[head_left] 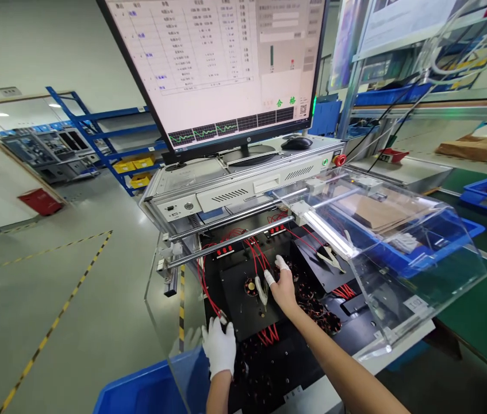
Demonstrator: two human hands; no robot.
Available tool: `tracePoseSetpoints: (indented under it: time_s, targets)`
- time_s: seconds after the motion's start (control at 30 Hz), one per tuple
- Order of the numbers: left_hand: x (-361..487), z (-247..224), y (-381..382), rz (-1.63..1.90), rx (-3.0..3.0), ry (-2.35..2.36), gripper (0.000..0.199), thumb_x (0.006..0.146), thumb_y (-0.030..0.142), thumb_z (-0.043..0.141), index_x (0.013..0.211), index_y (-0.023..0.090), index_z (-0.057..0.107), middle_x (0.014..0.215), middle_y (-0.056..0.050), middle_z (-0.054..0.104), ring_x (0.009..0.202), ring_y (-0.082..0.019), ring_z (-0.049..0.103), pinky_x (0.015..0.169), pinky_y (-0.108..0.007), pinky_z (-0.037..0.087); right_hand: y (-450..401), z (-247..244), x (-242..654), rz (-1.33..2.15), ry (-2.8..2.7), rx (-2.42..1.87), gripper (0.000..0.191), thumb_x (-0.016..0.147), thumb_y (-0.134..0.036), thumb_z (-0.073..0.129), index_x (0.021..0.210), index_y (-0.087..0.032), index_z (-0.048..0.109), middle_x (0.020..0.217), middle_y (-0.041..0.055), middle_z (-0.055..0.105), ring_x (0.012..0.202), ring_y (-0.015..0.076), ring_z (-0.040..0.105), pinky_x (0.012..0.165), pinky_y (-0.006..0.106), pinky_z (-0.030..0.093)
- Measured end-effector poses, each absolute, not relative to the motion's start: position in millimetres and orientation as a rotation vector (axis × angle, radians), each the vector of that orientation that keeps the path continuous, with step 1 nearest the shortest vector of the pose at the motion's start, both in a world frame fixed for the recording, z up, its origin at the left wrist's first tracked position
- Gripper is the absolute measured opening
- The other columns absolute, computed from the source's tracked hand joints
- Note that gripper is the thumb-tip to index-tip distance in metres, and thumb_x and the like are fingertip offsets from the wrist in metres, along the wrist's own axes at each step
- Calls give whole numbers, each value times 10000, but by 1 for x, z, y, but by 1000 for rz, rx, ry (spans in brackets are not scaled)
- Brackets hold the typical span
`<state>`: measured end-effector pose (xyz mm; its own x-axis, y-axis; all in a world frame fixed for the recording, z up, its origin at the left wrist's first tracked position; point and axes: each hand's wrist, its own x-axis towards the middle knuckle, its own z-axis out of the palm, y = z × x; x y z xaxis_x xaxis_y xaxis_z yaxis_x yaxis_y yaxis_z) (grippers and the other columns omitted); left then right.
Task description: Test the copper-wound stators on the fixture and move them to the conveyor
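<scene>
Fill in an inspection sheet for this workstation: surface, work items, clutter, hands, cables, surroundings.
Surface: black worktop with a raised black plate.
Work items: a wound ring part on the plate, a pale clip beside it.
Clutter: many dark wound parts lie right of the plate.
Hands: gloved left hand at the plate's left edge, by a wire end, grip unclear; right hand, white-tipped, thumb and finger apart near the pale clip.
Cables: red wires bunched at the plate's front edge; others run behind.
Surroundings: lit monitor, mouse, transparent cover at right, blue bin at lower left.
</scene>
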<state>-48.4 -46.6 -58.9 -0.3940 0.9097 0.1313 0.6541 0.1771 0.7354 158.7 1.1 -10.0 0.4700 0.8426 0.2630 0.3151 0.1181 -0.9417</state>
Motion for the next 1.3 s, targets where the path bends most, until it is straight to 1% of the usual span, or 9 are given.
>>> tracePoseSetpoints:
  time_s: [0.1, 0.3, 0.57, 0.77, 0.87, 1.0, 1.1, 1.17, 1.3]
  targets:
    - [-47, -52, -49, 1096, 1535, 1985, 164, 640, 234, 579, 791, 177, 610, 1111, -132, 572, 1208, -356, 374, 1025, -544, 249, -11, 9, 143, 457, -1746, -1233, 331, 787, -221, 519, 1103, -289, 590, 1257, 43, 491, 1210, 233, 376, 1027, 424, 290]
    - [-33, -6, -45, 1416, 881, 1278, 317, 712, 338, 616, 964, 162, 538, 1016, -95, 590, 1010, -232, 567, 911, -417, 437, -7, 18, 126, 415, -2297, -1079, 101, 703, -153, 637, 704, -238, 692, 1307, 17, 468, 1289, 282, 255, 1059, 495, 182]
    - [-26, 0, -16, 1730, 550, 1148, 366, 614, 260, 719, 872, 172, 476, 875, -25, 564, 729, -155, 622, 763, -415, 526, -5, 13, 127, 395, -2311, -1074, 157, 671, -95, 610, 658, -235, 680, 1268, 9, 509, 1288, 262, 268, 1068, 477, 169]
    - [-25, 2, -16, 1677, 588, 1158, 401, 629, 241, 712, 946, 189, 472, 908, -25, 557, 784, -156, 622, 768, -373, 528, -1, 12, 114, 368, -2340, -1097, 180, 635, -64, 617, 631, -235, 671, 1251, -4, 520, 1283, 266, 276, 1074, 474, 171]
    - [-26, 4, -21, 1626, 663, 1251, 486, 680, 271, 672, 1102, 217, 438, 1032, -63, 552, 943, -195, 598, 861, -399, 489, -24, 37, 120, 316, -2261, -1107, 199, 697, -117, 602, 815, -251, 689, 1251, 27, 518, 1246, 264, 344, 1044, 472, 251]
    - [-23, 12, -41, 1588, 1008, 1571, 601, 734, 365, 613, 1265, 240, 361, 1300, -115, 427, 1228, -252, 395, 1046, -436, 310, -73, 95, 223, -225, -1801, -1270, 376, 806, -227, 509, 1172, -307, 537, 1190, 38, 556, 1131, 207, 475, 981, 422, 346]
    - [-10, 18, -62, 1455, 1266, 1674, 636, 723, 412, 604, 1291, 263, 359, 1360, -101, 370, 1256, -280, 351, 1067, -459, 268, -98, 122, 360, -708, -991, -1756, 505, 804, -338, 511, 1268, -150, 445, 1226, 162, 504, 1167, 244, 432, 959, 418, 326]
    - [8, 22, -74, 1296, 1418, 1509, 593, 721, 422, 586, 1265, 271, 409, 1333, -94, 413, 1223, -287, 396, 1045, -470, 306, -105, 124, 441, -447, -710, -2177, 614, 809, -418, 493, 1288, -46, 398, 1215, 275, 471, 1133, 278, 455, 872, 420, 352]
    - [51, 36, -94, 1158, 1567, 1179, 502, 657, 447, 593, 1130, 278, 565, 1221, -86, 532, 1160, -314, 465, 1012, -486, 357, -106, 100, 512, 143, -669, -2303, 465, 858, -462, 370, 1100, -130, 587, 997, 232, 610, 890, 258, 573, 742, 389, 364]
